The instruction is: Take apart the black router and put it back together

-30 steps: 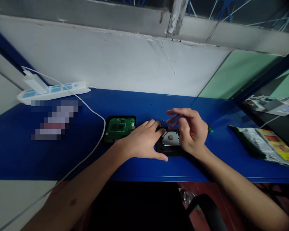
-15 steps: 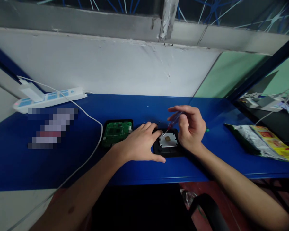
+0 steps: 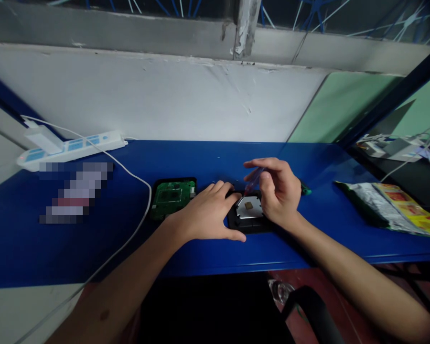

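My right hand pinches a clear purple-red screwdriver, which slants down to the upper left corner of a silver plate. That plate, with a small tan square on it, sits in a black case on the blue table. My left hand lies palm down with its fingers spread, the fingertips on the left edge of the black case. To its left is a green circuit board in a black housing, partly covered by the left hand and wrist.
A white power strip with a plugged-in adapter stands at the back left, its white cable curving over the table. A blurred-out item lies nearby. At right are a green item and a foil packet.
My right hand and the screwdriver have shifted slightly left, showing more of the green item behind the hand. The left hand has barely moved.
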`<action>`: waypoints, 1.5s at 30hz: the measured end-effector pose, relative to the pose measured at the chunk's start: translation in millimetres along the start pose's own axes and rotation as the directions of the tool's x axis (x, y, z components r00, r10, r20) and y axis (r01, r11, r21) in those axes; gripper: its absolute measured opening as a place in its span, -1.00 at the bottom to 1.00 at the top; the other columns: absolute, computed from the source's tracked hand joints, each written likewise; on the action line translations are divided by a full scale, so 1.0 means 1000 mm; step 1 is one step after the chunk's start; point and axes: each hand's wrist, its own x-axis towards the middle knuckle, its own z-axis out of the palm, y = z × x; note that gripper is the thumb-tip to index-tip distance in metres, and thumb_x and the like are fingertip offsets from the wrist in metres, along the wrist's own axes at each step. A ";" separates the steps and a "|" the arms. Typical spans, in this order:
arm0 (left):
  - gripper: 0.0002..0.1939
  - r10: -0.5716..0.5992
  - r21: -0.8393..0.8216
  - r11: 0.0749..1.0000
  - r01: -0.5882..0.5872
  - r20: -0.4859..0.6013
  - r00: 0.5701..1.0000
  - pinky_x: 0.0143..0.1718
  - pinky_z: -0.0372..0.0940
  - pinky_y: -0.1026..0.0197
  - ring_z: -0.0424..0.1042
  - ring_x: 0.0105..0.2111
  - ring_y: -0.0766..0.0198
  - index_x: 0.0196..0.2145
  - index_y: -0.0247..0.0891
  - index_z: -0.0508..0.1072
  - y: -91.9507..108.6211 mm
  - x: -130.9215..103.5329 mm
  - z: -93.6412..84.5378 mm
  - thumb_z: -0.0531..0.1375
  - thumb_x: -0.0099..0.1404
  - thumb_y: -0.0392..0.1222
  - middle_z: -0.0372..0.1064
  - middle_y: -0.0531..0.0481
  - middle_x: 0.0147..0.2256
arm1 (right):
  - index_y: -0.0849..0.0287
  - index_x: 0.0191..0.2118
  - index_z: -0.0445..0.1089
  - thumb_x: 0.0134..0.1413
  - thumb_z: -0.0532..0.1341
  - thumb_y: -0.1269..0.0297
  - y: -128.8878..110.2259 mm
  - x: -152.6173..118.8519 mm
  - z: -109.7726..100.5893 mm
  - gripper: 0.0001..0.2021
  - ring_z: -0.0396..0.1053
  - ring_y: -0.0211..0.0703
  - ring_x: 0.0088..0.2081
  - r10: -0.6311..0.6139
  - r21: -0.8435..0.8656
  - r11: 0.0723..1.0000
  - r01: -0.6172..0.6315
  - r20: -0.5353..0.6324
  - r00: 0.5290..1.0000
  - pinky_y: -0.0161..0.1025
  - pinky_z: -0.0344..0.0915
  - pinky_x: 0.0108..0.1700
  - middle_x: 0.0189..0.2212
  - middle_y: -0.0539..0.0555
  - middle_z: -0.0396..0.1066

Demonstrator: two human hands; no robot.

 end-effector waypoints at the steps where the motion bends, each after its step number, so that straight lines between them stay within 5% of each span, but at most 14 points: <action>1: -0.12 0.000 0.001 1.000 0.000 -0.002 1.000 0.12 0.22 -0.11 0.28 0.07 -0.13 0.13 -0.28 0.37 0.000 0.000 0.000 0.29 0.08 0.45 0.29 -0.23 0.05 | 0.06 -0.01 0.39 0.34 0.07 0.39 0.000 0.000 0.000 -0.77 0.52 -0.27 -0.37 0.002 -0.001 1.000 -0.002 0.003 1.000 -0.23 0.49 -0.37 -0.16 0.06 0.53; 11: -0.13 0.014 0.014 1.000 -0.014 -0.009 1.000 0.13 0.22 -0.09 0.30 0.05 -0.12 0.11 -0.30 0.37 0.000 0.000 0.000 0.29 0.09 0.44 0.30 -0.23 0.04 | 0.08 0.01 0.39 0.34 0.05 0.43 -0.001 0.001 -0.001 -0.75 0.51 -0.25 -0.33 -0.025 -0.007 1.000 0.025 0.079 0.997 -0.21 0.48 -0.35 -0.12 0.10 0.50; 17: -0.09 0.022 0.017 1.000 -0.022 -0.006 1.000 0.13 0.22 -0.11 0.29 0.07 -0.14 0.18 -0.29 0.31 0.000 0.000 0.000 0.31 0.08 0.42 0.29 -0.25 0.06 | 0.01 -0.05 0.46 0.22 0.25 0.40 -0.001 0.004 -0.002 -0.79 0.46 -0.19 -0.26 -0.126 -0.107 0.985 0.132 0.062 0.990 -0.20 0.49 -0.34 -0.24 0.05 0.43; 22: -0.12 0.017 0.009 1.000 -0.017 -0.012 1.000 0.11 0.23 -0.11 0.31 0.04 -0.13 0.12 -0.29 0.36 -0.001 0.000 0.001 0.28 0.09 0.45 0.31 -0.25 0.04 | 0.01 0.11 0.35 0.38 0.01 0.38 -0.003 0.001 -0.001 -0.69 0.52 -0.20 -0.23 0.014 0.014 1.000 -0.016 0.089 0.996 -0.15 0.53 -0.30 -0.06 0.09 0.49; 25: -0.11 0.012 -0.009 1.000 -0.012 -0.007 1.000 0.12 0.22 -0.11 0.29 0.06 -0.14 0.15 -0.29 0.34 -0.001 0.000 0.001 0.30 0.08 0.42 0.30 -0.25 0.06 | 0.03 0.06 0.38 0.35 0.09 0.32 -0.003 0.002 -0.001 -0.75 0.50 -0.16 -0.20 0.011 0.000 1.000 -0.011 0.106 0.994 -0.12 0.54 -0.28 -0.02 0.12 0.45; 30: -0.10 0.011 -0.015 1.000 -0.011 -0.010 1.000 0.12 0.21 -0.13 0.29 0.07 -0.16 0.17 -0.27 0.33 -0.002 0.000 0.002 0.29 0.09 0.44 0.30 -0.25 0.08 | 0.00 0.04 0.43 0.24 0.23 0.38 -0.003 0.004 0.000 -0.72 0.40 -0.19 -0.28 -0.019 -0.150 0.988 0.029 0.065 0.998 -0.22 0.50 -0.38 -0.27 0.05 0.37; 38: -0.09 0.006 0.010 1.000 -0.006 0.005 1.000 0.14 0.20 -0.10 0.29 0.05 -0.12 0.16 -0.29 0.34 0.000 0.000 0.000 0.28 0.09 0.45 0.29 -0.24 0.06 | 0.01 0.11 0.37 0.31 0.11 0.43 -0.001 0.001 0.001 -0.68 0.48 -0.26 -0.34 0.024 -0.061 0.998 -0.022 0.023 0.999 -0.22 0.50 -0.38 -0.17 0.06 0.42; 45: -0.09 -0.007 -0.014 1.000 0.007 0.010 1.000 0.14 0.19 -0.08 0.27 0.09 -0.11 0.17 -0.26 0.34 0.000 -0.001 0.000 0.28 0.08 0.45 0.27 -0.22 0.10 | -0.02 0.06 0.38 0.34 0.12 0.30 0.013 0.007 0.001 -0.76 0.49 -0.22 -0.38 0.081 -0.001 0.997 -0.083 -0.193 0.978 -0.21 0.51 -0.44 -0.22 0.05 0.42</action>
